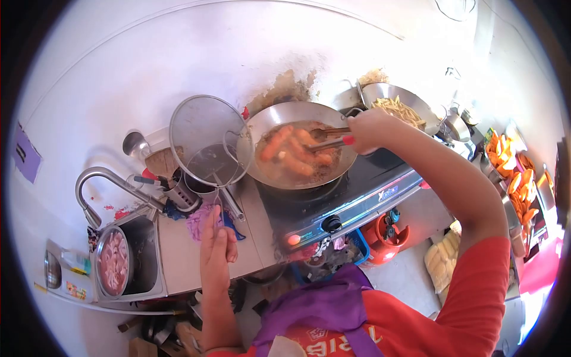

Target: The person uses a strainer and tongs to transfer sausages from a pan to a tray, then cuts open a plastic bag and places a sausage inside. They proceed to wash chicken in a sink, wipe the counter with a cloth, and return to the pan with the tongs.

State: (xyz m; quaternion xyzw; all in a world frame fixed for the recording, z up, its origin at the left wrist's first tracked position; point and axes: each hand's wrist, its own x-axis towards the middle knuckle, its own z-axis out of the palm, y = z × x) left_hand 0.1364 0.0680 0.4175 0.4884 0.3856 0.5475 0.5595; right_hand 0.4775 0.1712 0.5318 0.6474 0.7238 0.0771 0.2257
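- The right hand (372,130) is closed round long-armed metal tongs (330,144); their tips sit parted among the sausages, though whether they pinch one cannot be told
- The plump, orange-red sausages (295,162) lie in the wide, silvery metal wok (300,111); they look light, soft and slick, likely best held gently round the middle
- The left hand (217,244) is left of the wok, fingers nearly together; whether it grips anything cannot be told
- The round, steel-rimmed mesh strainer (205,131) overlaps the wok's left edge in view, crowding that side; pale-yellow fries (399,108) lie right of the wok
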